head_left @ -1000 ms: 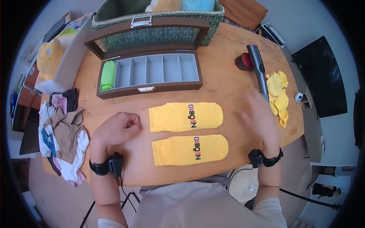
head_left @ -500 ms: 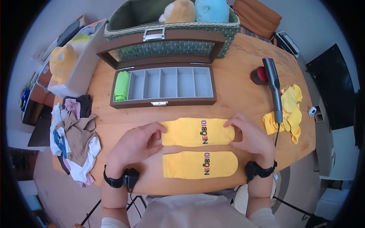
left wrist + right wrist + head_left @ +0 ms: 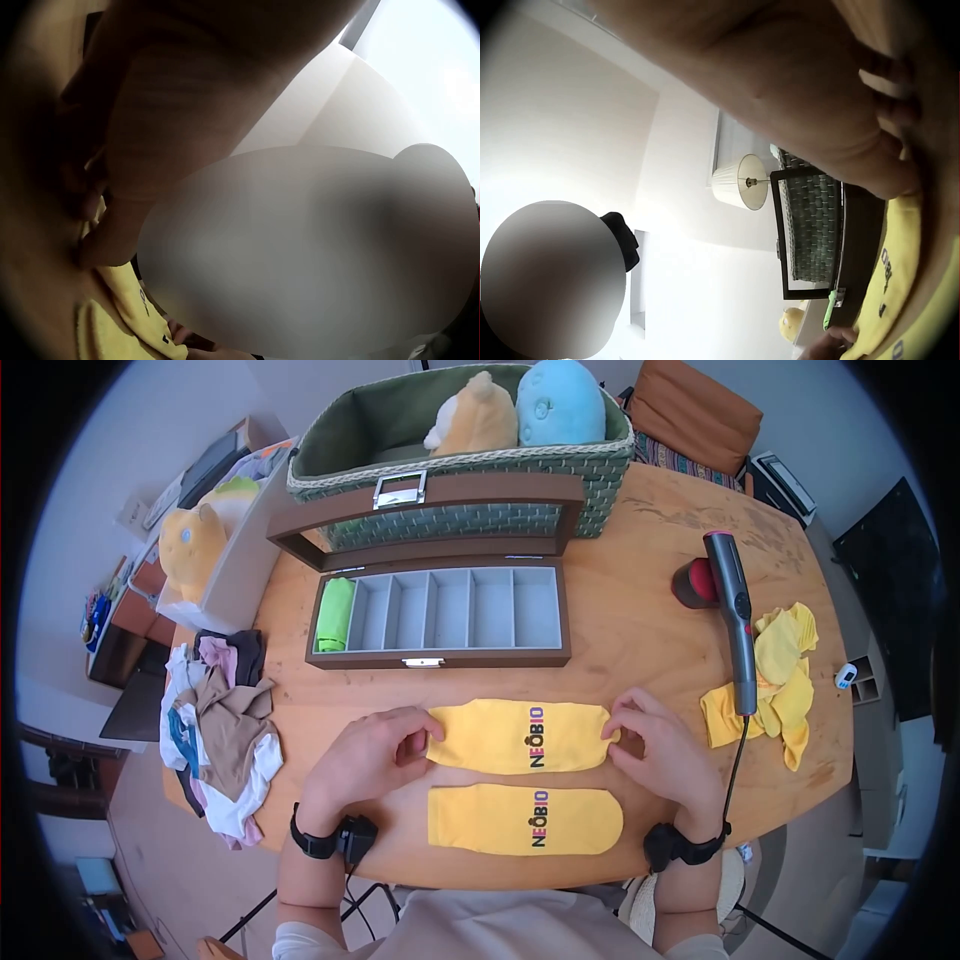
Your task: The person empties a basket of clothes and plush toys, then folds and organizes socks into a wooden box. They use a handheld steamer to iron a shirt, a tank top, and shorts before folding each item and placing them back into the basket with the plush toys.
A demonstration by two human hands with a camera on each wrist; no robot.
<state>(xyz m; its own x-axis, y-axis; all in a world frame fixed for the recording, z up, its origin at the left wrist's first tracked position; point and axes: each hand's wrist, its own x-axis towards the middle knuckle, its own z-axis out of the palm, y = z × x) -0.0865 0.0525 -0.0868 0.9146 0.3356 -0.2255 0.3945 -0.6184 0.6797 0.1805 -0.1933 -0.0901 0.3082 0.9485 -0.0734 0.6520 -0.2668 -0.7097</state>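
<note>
Two yellow socks with coloured lettering lie flat, one above the other: the upper sock (image 3: pixel 500 736) and the lower sock (image 3: pixel 515 820). My left hand (image 3: pixel 372 755) pinches the upper sock's cuff end. At its toe end, my right hand (image 3: pixel 660 748) pinches the fabric, and that sock looks slightly lifted at its ends. Neither hand touches the lower sock. In the left wrist view the fingers meet the yellow cloth (image 3: pixel 127 289); the right wrist view shows the thumb at the sock (image 3: pixel 892 270).
Behind stands an open brown compartment box (image 3: pixel 470 658) with a rolled green item (image 3: pixel 335 615) in its leftmost slot. A green basket (image 3: pixel 600 500) holds plush toys. Clothes (image 3: pixel 225 720) lie left; a grey device (image 3: pixel 735 620) and crumpled yellow socks (image 3: pixel 785 660) lie right.
Both hands have come to the upper sock; the right hand came in from the right side. The upper sock's ends are now pinched. The head view has shifted.
</note>
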